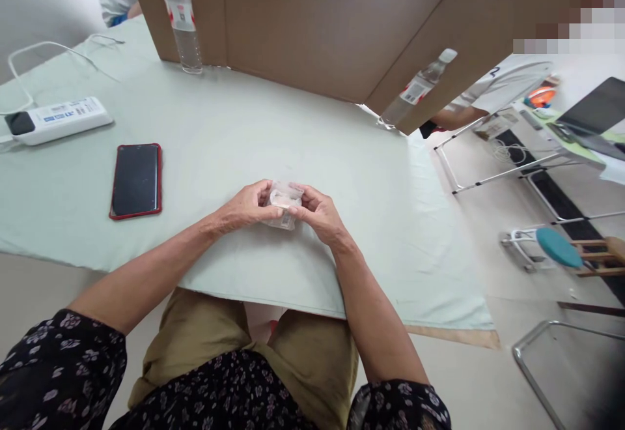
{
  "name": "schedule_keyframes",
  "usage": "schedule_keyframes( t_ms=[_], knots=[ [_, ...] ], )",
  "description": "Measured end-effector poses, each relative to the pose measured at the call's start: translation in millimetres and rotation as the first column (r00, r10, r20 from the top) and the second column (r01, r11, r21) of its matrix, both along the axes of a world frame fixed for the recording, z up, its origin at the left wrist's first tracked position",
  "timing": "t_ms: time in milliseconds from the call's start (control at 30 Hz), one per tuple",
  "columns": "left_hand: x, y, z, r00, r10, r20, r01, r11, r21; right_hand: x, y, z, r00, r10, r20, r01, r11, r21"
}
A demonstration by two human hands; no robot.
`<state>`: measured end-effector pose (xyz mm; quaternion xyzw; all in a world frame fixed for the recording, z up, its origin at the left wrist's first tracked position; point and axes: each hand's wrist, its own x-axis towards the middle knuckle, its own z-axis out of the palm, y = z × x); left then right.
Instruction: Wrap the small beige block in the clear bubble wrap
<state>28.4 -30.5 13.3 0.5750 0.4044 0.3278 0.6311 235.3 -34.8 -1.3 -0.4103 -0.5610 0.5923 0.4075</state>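
Note:
Between my two hands is a small clear plastic packet [282, 220] with a whitish thing inside; its exact kind is too blurred to make out. My left hand [251, 203] grips the packet's left side, thumb on top and fingers curled behind. On the opposite side my right hand [318, 212] pinches it the same way, the two thumb tips close together. The packet is at or just above the pale green tablecloth [234, 137], near the table's front edge. A phone in a red case [137, 180] lies to the left of my hands.
A white power strip [66, 120] with a cable sits at the far left. Brown cardboard panels [303, 26] stand along the back, with one water bottle [183, 26] upright and another water bottle [418, 91] before them. To the right are a person's arm [459, 117], a laptop [596, 114] and a teal stool [559, 247].

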Motion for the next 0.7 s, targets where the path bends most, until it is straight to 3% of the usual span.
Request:
schedule_keyframes(
  t_ms=[200, 467, 700],
  knots=[
    [-0.3, -1.7, -1.6, 0.998, -0.040, 0.045, 0.044, 0.994, -0.102, 1.8, -1.0, -4.2, 0.995, -0.064, 0.075, 0.062, 0.998, 0.024],
    [0.3, -2.7, -6.4, 0.996, -0.086, -0.021, 0.086, 0.996, -0.028, -5.9, 1.1, -5.3, 0.979, -0.146, 0.140, 0.132, 0.986, 0.104],
    [-1.3, -1.9, -4.4, 0.986, -0.022, -0.162, 0.037, 0.995, 0.091, -18.7, 3.0, -3.5, 0.958, -0.274, 0.091, 0.253, 0.948, 0.191]
  ],
)
